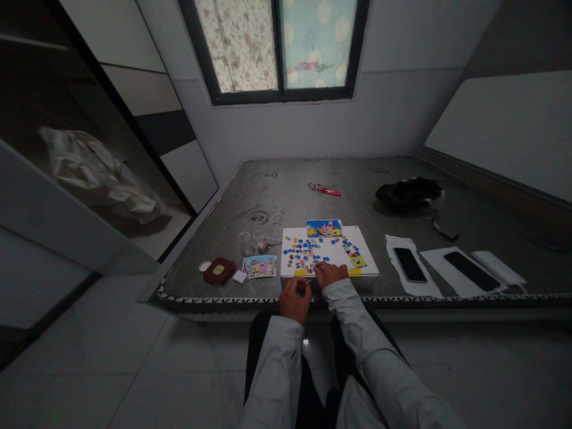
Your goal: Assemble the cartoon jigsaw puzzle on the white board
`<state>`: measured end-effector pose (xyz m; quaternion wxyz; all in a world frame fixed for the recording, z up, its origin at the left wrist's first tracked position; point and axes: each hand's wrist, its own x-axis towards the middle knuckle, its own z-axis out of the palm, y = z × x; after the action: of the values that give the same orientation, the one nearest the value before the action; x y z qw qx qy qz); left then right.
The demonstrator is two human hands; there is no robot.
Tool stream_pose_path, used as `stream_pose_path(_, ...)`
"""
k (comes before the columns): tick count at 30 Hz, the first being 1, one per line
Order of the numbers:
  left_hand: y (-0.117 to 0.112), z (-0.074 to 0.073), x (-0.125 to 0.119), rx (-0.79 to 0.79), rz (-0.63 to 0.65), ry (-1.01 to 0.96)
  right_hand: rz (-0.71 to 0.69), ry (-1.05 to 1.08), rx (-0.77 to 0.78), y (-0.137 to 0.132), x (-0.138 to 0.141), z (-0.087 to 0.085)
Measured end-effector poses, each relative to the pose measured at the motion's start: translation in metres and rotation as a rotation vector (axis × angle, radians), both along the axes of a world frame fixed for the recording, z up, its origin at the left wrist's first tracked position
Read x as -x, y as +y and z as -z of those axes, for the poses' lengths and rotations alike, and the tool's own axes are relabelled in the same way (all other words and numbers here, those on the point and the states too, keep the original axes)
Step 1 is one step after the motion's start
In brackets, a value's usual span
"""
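Loose blue jigsaw puzzle pieces lie scattered over the left and middle of a white box. A joined strip of puzzle with some yellow runs along the box's right side. My left hand is just off the box's front edge, its fingers curled in a pinch; a small pale thing at the fingertips is too small to name. My right hand rests over the front of the box, with bent, closed fingertips beside the nearest pieces. Whatever it pinches is hidden. A blue picture card lies at the box's back edge.
Left of the box are another picture card, a brown case, a small white block and clear cups. To the right lie two dark phones on white sheets. Farther back are a black bag and a red packet.
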<state>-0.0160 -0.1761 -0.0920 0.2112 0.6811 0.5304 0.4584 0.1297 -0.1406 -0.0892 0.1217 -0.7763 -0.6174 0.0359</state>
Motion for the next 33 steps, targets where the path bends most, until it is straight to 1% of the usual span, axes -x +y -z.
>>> stream_pose_path(9, -0.001, 0.001, 0.001, -0.004, 0.001, -0.005, -0.039, 0.015, 0.077, 0.003, 0.000, -0.010)
stream_pose_path(16, -0.001, 0.004, 0.000, -0.009, 0.013, -0.027, -0.031, 0.079, 0.100, 0.010, -0.002, -0.009)
stream_pose_path(23, -0.001, 0.005, 0.001, -0.004, 0.012, -0.007, -0.005, 0.136, 0.128, 0.006, -0.004, -0.015)
stream_pose_path(28, 0.000, 0.005, 0.000, -0.013, 0.007, -0.014, 0.030, 0.161, 0.149, 0.006, -0.004, -0.012)
stream_pose_path(33, 0.000, 0.001, -0.003, -0.014, 0.013, 0.009, 0.047, 0.158, 0.139, 0.009, -0.002, -0.008)
